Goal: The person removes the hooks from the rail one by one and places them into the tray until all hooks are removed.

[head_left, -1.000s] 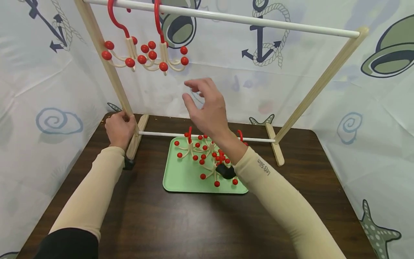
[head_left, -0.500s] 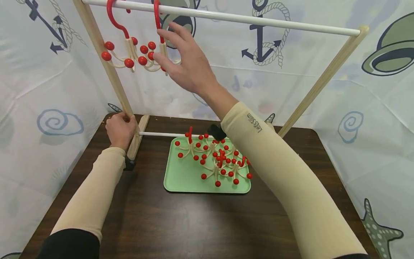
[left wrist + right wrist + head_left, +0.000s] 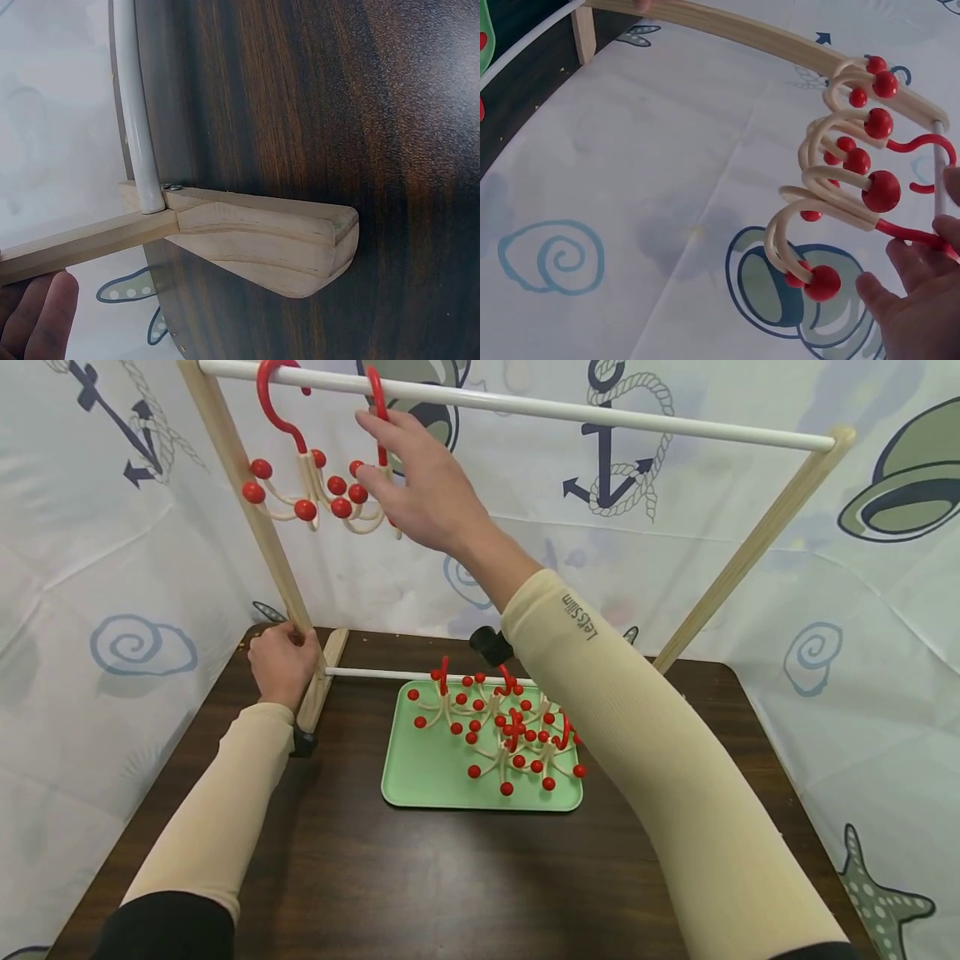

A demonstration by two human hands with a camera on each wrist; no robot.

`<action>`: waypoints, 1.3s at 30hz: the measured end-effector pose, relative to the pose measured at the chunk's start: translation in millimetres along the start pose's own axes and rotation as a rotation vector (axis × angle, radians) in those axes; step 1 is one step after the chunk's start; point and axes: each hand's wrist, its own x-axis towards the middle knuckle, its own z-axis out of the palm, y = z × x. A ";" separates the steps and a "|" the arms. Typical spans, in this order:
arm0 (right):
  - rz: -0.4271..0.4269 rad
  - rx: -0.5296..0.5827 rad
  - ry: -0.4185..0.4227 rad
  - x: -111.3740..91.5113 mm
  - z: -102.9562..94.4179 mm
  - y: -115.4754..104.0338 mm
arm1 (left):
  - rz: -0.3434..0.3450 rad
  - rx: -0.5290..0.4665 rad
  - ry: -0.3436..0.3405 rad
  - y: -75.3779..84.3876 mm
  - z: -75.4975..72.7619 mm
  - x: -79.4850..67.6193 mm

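Two small hangers with red hooks, pale curved arms and red balls hang from the rack's white top bar. My right hand is at the right hanger, its fingers crossing the red hook and lightly bent. In the right wrist view the fingertips touch that hook, and the thumb stands apart below it. The left hanger hangs beside the wooden post. My left hand grips this post near its foot; in the left wrist view the fingers show behind it.
A green tray on the dark table bears several more such hangers, bunched toward its right. The white lower bar runs behind the tray, and the right post slants up at the far side. Printed cloth hangs behind.
My right hand has risen from above the tray, up and left to the right hanger's hook. That hanger has turned slightly. The left hand stays on the post.
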 end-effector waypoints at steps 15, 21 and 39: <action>-0.066 0.029 0.342 -6.7 -20.0 5.8 | -0.032 0.006 -0.029 0.3 -1.5 -1.5; -0.124 0.185 0.404 -22.8 -31.9 16.0 | -0.018 -0.002 -0.015 -1.1 0.3 0.9; -0.314 0.541 0.315 -144.2 51.4 31.0 | -0.035 0.004 -0.014 2.2 -0.6 1.0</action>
